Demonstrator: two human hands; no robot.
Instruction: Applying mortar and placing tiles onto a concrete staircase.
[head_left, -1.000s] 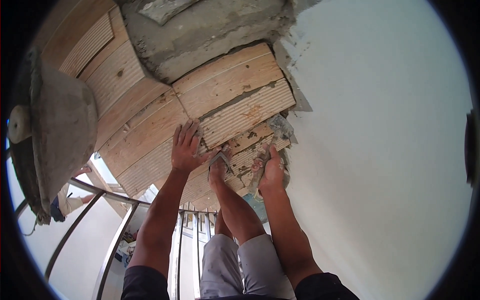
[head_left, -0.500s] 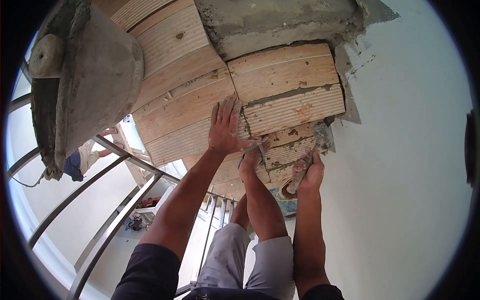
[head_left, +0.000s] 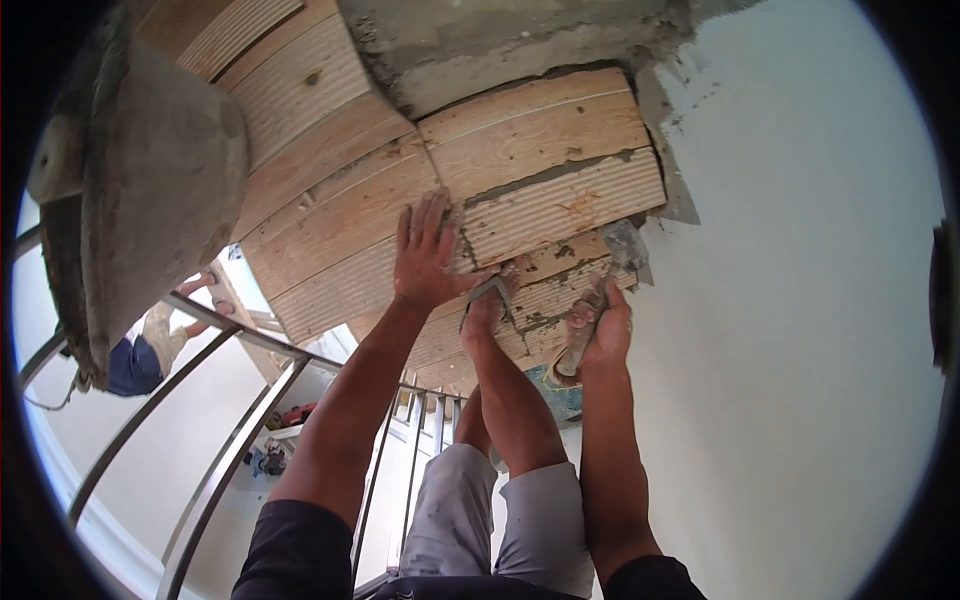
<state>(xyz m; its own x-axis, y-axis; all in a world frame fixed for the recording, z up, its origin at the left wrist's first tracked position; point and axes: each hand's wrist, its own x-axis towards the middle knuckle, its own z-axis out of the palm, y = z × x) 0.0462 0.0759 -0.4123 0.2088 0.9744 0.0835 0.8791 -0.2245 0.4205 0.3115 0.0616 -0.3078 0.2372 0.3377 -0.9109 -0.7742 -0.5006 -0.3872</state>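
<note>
My left hand (head_left: 428, 262) lies flat with fingers spread on the wood-look stair tiles, beside the left end of a ribbed tile (head_left: 575, 203). Its thumb points toward my sandalled foot (head_left: 484, 312) on the step below. In my right hand (head_left: 606, 326) is a trowel (head_left: 626, 246), gripped by its handle. The mortar-smeared blade points away from me, near the ribbed tile's right front corner by the wall. Grey mortar shows in a gap between the ribbed tile and the smooth wood-look tile (head_left: 545, 128) behind it.
A mortar-stained bucket (head_left: 185, 150) looms at upper left. Bare rough concrete (head_left: 490, 50) is beyond the tiles. A white wall (head_left: 780, 330) borders the right side, a metal railing (head_left: 225, 430) the left. Below the railing, another person (head_left: 145, 355) is partly visible.
My view has shifted slightly, so the tiles and bucket appear farther left and higher. Both hands keep about the same places against the tiles.
</note>
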